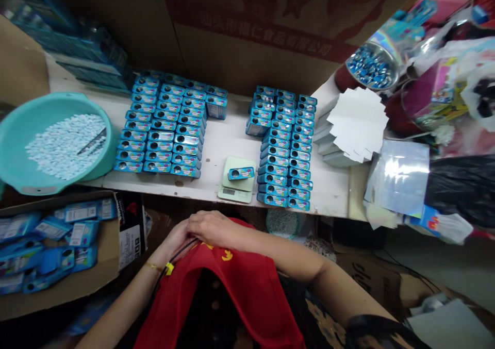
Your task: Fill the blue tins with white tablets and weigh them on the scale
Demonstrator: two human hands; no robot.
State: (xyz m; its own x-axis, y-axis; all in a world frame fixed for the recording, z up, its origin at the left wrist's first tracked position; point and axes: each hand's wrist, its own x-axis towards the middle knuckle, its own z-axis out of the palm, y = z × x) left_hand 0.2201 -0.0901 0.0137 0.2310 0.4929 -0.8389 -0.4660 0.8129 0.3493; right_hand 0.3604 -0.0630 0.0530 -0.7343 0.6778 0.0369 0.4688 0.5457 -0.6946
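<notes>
Red cloth [240, 287] beneath right hand [212, 228], cupped over left hand [174, 242] beside black cord [181, 251]; grips impossible to tell.

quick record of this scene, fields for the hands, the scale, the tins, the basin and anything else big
hands: right hand lies over left hand, both on red cloth in the lap, off the table
scale: pale scale at the table's front edge, one tin on it
tins: blue, in rows, left block and right block
basin: teal basin, left end, holds white tablets
cards: white stack right of the tins
box: cardboard box, lower left, blue packs inside
</notes>
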